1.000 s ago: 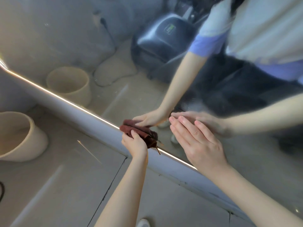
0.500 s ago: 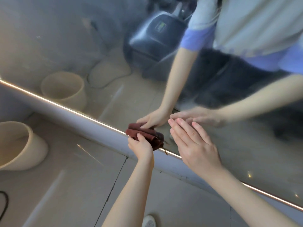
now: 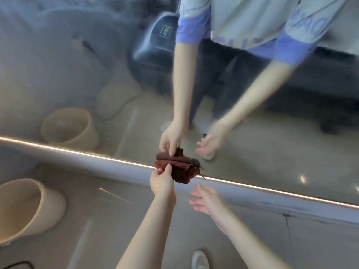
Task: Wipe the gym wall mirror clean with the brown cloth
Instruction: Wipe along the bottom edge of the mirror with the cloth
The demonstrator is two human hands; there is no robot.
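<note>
Two bare arms reached in from the bottom of the view, and all the action was at the foot of the mirror (image 3: 58,65). The left grip (image 3: 162,181) had the brown cloth (image 3: 181,171) pinched between thumb and fingers at its near left edge. The cloth was bunched and crumpled. It was pushed up against the glass right at its lower margin, where the bright strip (image 3: 77,152) ran across, and it met its own reflection there. The right grip (image 3: 208,200) was released, with fingers straight and spread, blurred, holding nothing. It hovered just below and to the right of the cloth, apart from it, over the pale band (image 3: 116,167) under the mirror, and it was clear of the glass too. Over on the left, a cream bucket (image 3: 29,208) stood on the floor (image 3: 116,220), well apart from the cloth, with its double showing in the mirror above. A white shoe (image 3: 200,260) poked in at the bottom edge between the two forearms. A bit of black cable (image 3: 17,265) lay in the bottom left corner. The upper left of the glass looked hazy and smeared.
</note>
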